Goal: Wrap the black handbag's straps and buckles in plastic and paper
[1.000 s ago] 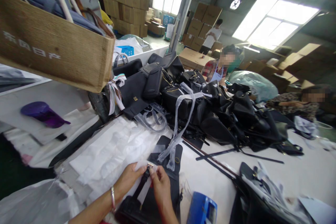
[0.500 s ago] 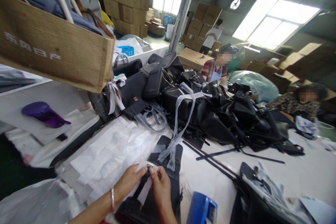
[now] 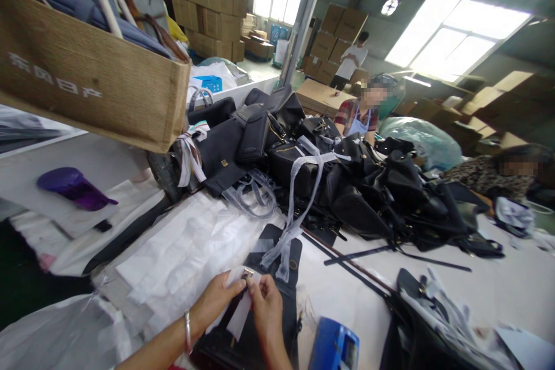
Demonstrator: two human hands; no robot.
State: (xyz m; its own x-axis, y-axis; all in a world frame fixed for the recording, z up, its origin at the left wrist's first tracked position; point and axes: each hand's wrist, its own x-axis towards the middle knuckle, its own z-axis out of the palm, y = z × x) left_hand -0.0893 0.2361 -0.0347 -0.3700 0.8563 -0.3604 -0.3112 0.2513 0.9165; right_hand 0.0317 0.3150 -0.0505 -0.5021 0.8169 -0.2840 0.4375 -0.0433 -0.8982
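Note:
My left hand (image 3: 217, 299), with a silver bangle at the wrist, is closed in a pinch beside a small gold buckle (image 3: 248, 273). From the right, my right hand (image 3: 267, 305) pinches at the same spot, its thumb near the other thumb. Between them they grip a black strap (image 3: 230, 311) that carries the buckle. A piece of thin white paper (image 3: 239, 322) lies around and under the strap. Beneath both hands is a black bag (image 3: 287, 306) with its flap laid out flat. Plastic-wrapped straps (image 3: 284, 260) rest across that flap. My fingers partly cover the strap's end.
Behind lies a heap of black bags (image 3: 347, 179). White paper sheets (image 3: 173, 254) cover the left side. A blue object (image 3: 333, 344) stands right of the bag, and another black bag (image 3: 416, 335) beyond it. A jute bag (image 3: 91, 75) juts in upper left. Co-workers sit across the table.
The white paper now covers more of the strap below my fingers. Both hands keep their pinch at the buckle and have barely moved. The seated co-workers have shifted slightly.

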